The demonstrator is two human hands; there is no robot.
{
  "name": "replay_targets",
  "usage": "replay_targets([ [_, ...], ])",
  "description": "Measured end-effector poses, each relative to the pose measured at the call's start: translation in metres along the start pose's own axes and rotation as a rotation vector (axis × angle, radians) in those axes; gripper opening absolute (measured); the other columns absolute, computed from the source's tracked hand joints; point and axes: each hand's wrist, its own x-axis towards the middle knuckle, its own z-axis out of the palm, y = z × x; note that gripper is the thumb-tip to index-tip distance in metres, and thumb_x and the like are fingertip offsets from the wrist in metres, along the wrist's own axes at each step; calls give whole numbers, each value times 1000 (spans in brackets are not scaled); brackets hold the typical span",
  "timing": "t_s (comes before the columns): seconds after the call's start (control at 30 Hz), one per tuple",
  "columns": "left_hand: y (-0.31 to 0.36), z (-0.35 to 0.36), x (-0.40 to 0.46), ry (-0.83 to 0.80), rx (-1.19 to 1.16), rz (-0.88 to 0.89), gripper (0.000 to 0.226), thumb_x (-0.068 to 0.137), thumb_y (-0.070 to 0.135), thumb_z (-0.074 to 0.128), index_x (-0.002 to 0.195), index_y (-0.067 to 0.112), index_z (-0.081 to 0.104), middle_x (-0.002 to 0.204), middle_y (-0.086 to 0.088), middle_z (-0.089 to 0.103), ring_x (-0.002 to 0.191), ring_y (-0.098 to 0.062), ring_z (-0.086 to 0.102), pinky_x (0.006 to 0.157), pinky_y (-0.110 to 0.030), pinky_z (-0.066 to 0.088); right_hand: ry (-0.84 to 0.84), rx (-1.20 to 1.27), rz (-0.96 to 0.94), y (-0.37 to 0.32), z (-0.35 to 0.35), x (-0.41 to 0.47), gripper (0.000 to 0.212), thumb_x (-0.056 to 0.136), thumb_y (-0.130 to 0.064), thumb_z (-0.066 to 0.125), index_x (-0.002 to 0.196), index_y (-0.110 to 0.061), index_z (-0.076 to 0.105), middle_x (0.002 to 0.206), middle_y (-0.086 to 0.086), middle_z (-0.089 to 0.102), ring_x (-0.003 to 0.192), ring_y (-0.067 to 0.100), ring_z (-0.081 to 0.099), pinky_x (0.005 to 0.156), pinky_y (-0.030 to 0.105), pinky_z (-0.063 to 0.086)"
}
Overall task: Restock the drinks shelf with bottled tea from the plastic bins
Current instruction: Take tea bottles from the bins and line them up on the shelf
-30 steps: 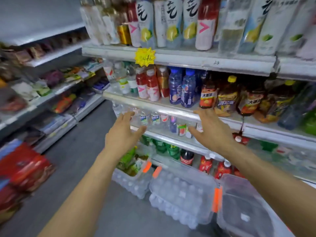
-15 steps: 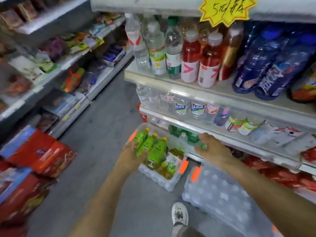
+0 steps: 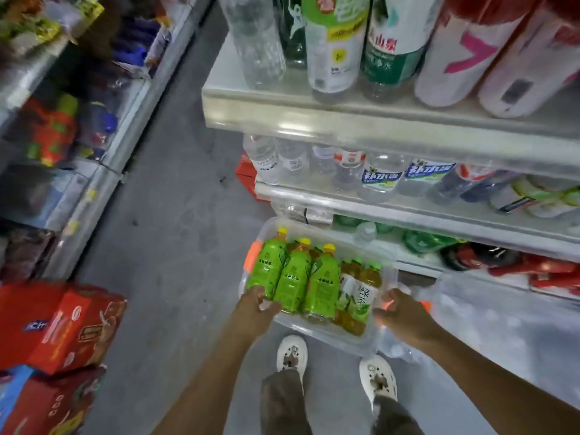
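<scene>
White clogs (image 3: 291, 353) at 6 o'clock, my feet planted on the grey floor (image 3: 163, 246) right behind the bin. Left hand (image 3: 255, 304) at 7 o'clock of the clear plastic bin (image 3: 326, 335), fingers curled over its near-left rim, tips against the first green bottle. Right hand (image 3: 400, 312) at 4 o'clock of the bin, fingers curled round the near-right corner; grip looks closed on the rim but blur hides the fingertips. Two hands on opposite sides, probably to drag or lift the whole bin closer rather than pick single bottles. Inside: three green-label tea bottles (image 3: 293, 277) with yellow caps lying side by side, necks pointing to 12 o'clock, packed flat so they don't roll; pale-label tea bottles (image 3: 361, 293) with green caps squeezed in at 3 o'clock of them. Second lidded bin (image 3: 489, 324) at 3 o'clock, touching or just beside, can't tell. Red cartons (image 3: 62, 324) stacked at 9 o'clock. Further out, drinks shelf (image 3: 392, 124) from 12 to 2 o'clock, water and other bottles in rows. Nothing restocked from this bin yet, I judge.
</scene>
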Motion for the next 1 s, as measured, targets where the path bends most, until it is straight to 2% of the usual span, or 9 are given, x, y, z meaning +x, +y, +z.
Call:
replay_targets([
  [0.1, -7, 4, 55, -1, 176, 34, 65, 93, 31, 70, 147, 6, 43, 141, -20, 49, 129, -32, 51, 107, -36, 40, 15, 123, 114, -10, 38, 24, 38, 89, -26, 67, 121, -13, 53, 87, 6, 66, 71, 20, 63, 60, 26, 47],
  [0.17, -12, 7, 85, 37, 264, 44, 69, 92, 30, 69, 149, 9, 37, 142, -19, 44, 132, -35, 43, 108, -39, 37, 20, 180, 156, -19, 66, 40, 43, 88, -30, 69, 120, -11, 50, 85, 5, 64, 71, 21, 60, 64, 31, 48],
  [0.27, -22, 13, 121, 62, 420, 88, 71, 93, 28, 64, 152, 10, 28, 144, -16, 40, 134, -34, 38, 106, -42, 36, 62, 228, 179, -36, 99, 66, 63, 88, -33, 69, 137, -8, 39, 118, 15, 61, 102, 30, 63, 85, 40, 52],
  [0.37, -29, 23, 139, 42, 534, 106, 81, 92, 31, 64, 155, 10, 18, 143, -14, 40, 134, -32, 41, 102, -44, 42, 120, 224, 201, -60, 122, 87, 98, 85, -46, 70, 154, -8, 11, 158, 16, 24, 140, 35, 36, 109, 48, 38],
  [0.43, -35, 33, 149, 41, 626, 124, 89, 90, 36, 66, 156, 9, 13, 142, -15, 38, 132, -31, 42, 100, -42, 44, 141, 187, 232, -74, 135, 103, 114, 81, -54, 70, 155, -10, -4, 161, 17, 13, 144, 37, 26, 110, 51, 34],
  [0.53, -39, 43, 161, 80, 770, 154, 102, 87, 45, 70, 156, 6, 6, 142, -17, 34, 132, -31, 39, 100, -37, 45, 165, 183, 292, -80, 146, 125, 124, 77, -52, 75, 154, -13, -14, 159, 19, 16, 142, 41, 29, 105, 51, 38],
  [0.77, -50, 67, 163, 168, 804, 157, 100, 90, 37, 67, 157, 4, 0, 147, -21, 31, 134, -33, 37, 109, -34, 39, 248, 289, 288, -38, 150, 139, 104, 64, -38, 84, 142, -7, 21, 139, 17, 42, 125, 39, 47, 98, 48, 46],
  [0.93, -52, 58, 175, 218, 898, 209, 112, 83, 57, 69, 155, 0, 6, 137, -18, 41, 123, -30, 45, 105, -35, 39, 226, 281, 347, -2, 146, 135, 96, 63, -35, 84, 134, -10, 25, 122, 12, 44, 119, 38, 49, 98, 50, 47],
  [1.0, -43, 57, 181, 224, 896, 175, 111, 78, 59, 73, 151, -2, 17, 134, -19, 44, 121, -31, 46, 102, -37, 39, 240, 285, 339, 1, 153, 136, 99, 63, -38, 84, 135, -8, 23, 126, 13, 42, 120, 39, 47, 98, 50, 45],
])
